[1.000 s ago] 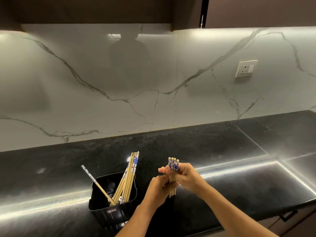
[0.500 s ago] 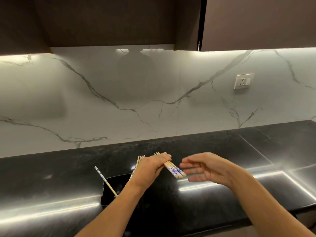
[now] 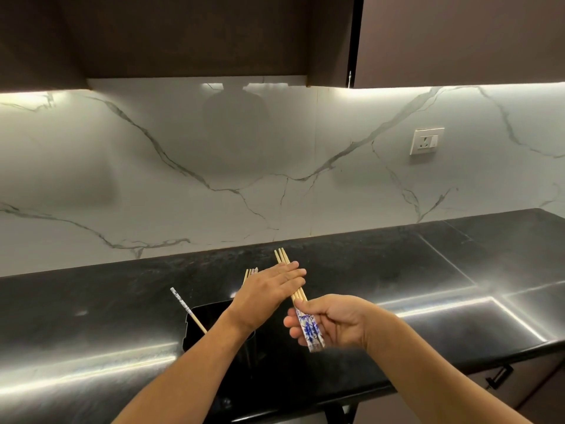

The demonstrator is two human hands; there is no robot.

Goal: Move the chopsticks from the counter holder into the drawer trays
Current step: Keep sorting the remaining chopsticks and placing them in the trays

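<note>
**As the right hand (image 3: 333, 322) is gripping the chopsticks (image 3: 299, 296), the left hand (image 3: 266, 290) is lying flat across them**

While its fingers (image 3: 295, 323) are curling round the blue-patterned ends, the right hand is holding the bundle tilted above the surface (image 3: 397, 270), with the plain tips pointing away toward the backsplash (image 3: 275, 166). The left hand's fingers (image 3: 293, 274) are lying straight and pressed together across the middle of the sticks. Under the left wrist a black holder (image 3: 208, 313) is standing on the dark, polished surface. A single stick (image 3: 188, 310) is leaning out at its left, and a few more tips are showing behind the left hand. Bands of light are glinting along the surface. White veined marble with a wall socket (image 3: 426, 141) is rising behind, and dark cabinets (image 3: 183, 35) are hanging above.
</note>
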